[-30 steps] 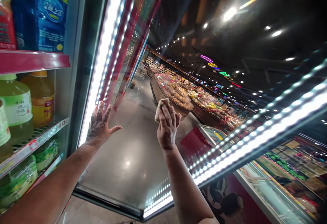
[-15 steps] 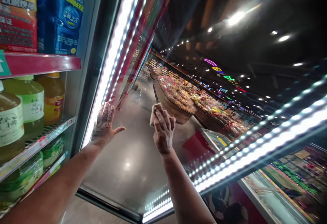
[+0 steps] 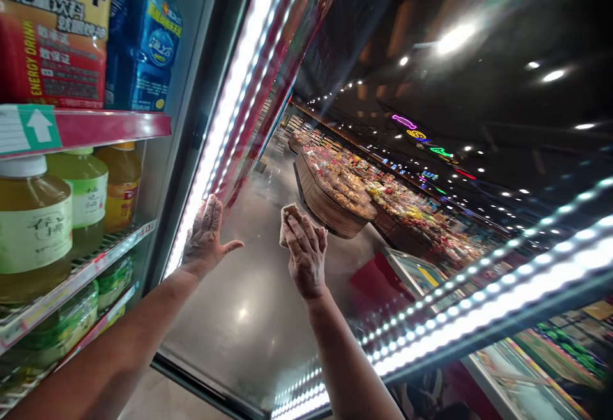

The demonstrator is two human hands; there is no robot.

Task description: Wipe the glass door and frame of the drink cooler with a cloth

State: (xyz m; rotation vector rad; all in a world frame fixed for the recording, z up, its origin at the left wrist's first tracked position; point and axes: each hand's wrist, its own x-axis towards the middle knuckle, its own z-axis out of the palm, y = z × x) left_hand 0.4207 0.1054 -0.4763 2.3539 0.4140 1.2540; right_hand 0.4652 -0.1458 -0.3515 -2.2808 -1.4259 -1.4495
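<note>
A glass door (image 3: pixel 239 343) with bright light strips along its frame stands in front of me. Against its left side my left hand (image 3: pixel 207 240) rests flat, fingers stretched out and thumb apart, holding nothing. My right hand (image 3: pixel 306 251) presses a crumpled, light-coloured cloth (image 3: pixel 288 225) to the middle of the pane. Its fingers lie over the cloth, so part of it is hidden beneath them.
Left of me is a drinks shelf (image 3: pixel 119 251) with pale juice bottles (image 3: pixel 36 228), a blue bottle (image 3: pixel 146 50) and a red-and-yellow energy drink pack (image 3: pixel 57 43). Through the glass show a wooden display stand (image 3: pixel 325 203) heaped with goods and a chest freezer (image 3: pixel 517 369).
My right hand and the cloth have shifted slightly left and down against the glass. The view has turned a little left, showing more of the shelf. My left hand stays on the door.
</note>
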